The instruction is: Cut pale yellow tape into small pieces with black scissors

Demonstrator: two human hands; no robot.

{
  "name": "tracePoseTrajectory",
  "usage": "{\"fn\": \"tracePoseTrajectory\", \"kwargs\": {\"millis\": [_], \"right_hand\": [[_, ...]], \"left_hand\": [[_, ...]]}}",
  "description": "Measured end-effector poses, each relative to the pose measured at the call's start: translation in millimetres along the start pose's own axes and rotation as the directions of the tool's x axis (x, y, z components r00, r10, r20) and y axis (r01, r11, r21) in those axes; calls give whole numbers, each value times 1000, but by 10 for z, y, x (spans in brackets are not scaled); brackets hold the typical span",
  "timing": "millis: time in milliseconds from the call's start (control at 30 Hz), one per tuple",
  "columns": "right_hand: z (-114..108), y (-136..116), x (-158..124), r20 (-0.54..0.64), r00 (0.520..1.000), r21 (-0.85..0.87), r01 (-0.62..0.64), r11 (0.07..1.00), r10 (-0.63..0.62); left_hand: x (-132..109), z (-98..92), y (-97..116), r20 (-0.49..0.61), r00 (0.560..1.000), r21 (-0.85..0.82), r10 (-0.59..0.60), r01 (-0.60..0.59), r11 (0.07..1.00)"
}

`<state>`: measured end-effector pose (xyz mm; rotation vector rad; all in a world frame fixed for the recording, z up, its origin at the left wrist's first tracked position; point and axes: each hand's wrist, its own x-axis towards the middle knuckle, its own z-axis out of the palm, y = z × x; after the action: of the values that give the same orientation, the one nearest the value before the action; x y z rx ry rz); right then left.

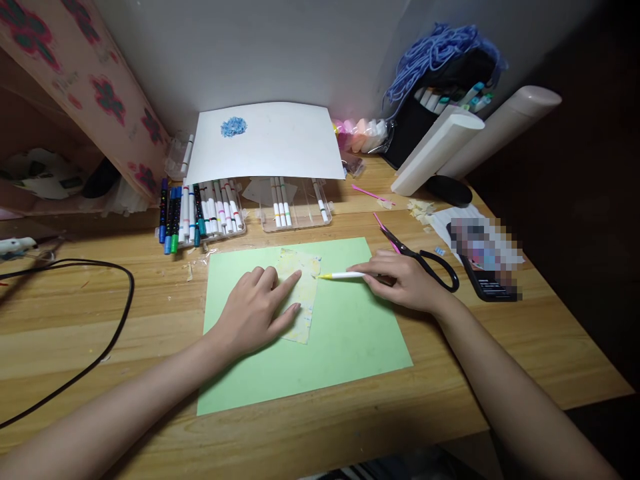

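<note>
While the left hand [253, 310], thumb and forefinger spread, rests on a yellow-stained strip [307, 293] atop a green sheet [360, 320], the right hand [403, 280] pinches a yellow-tipped marker [345, 275] at the strip's right edge.

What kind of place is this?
Probably a craft desk, maybe in someone's home: there are marker pens, scissors and a sheet of green paper on the wooden top.

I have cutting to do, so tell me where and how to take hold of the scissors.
Grip the scissors by the visible black handle loop, probably best from the right, where the phone lies. The blades point away from the person, leaving the loop at the near right end; the right hand, holding a marker, crowds the left side.
</note>
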<state>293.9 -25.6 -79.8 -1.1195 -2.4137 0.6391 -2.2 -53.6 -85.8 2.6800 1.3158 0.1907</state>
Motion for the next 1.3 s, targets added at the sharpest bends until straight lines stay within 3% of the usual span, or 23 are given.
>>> {"fn": "tracePoseTrajectory", "kwargs": {"millis": [100, 300, 467, 767, 1000, 1300], "right_hand": [[31, -17, 17, -104, 994, -19, -24, 1000, 22], [120, -81, 61, -135, 990, -3, 37, 999, -37], [82, -80, 28, -314, 949, -21, 32, 999, -37], [124, -83, 25, 22, 993, -84, 117, 990, -115], [75, -83, 29, -131, 990, -71, 46, 996, -56], [186, -159, 59, -52, 997, -136, 54, 989, -62]], "left_hand": [[7, -3, -1, -3, 1000, -6, 1, -1, 1000], [13, 5, -4, -2, 1000, -14, 0, 0, 1000], [2, 14, 3, -14, 1000, -11, 7, -7, 1000], [-3, 8, -4, -20, 1000, -19, 13, -13, 1000], [-8, 20, -3, -25, 1000, -12, 13, -13, 1000], [-8, 19, 5, -32, 999, -11, 0, -1, 1000]]}}
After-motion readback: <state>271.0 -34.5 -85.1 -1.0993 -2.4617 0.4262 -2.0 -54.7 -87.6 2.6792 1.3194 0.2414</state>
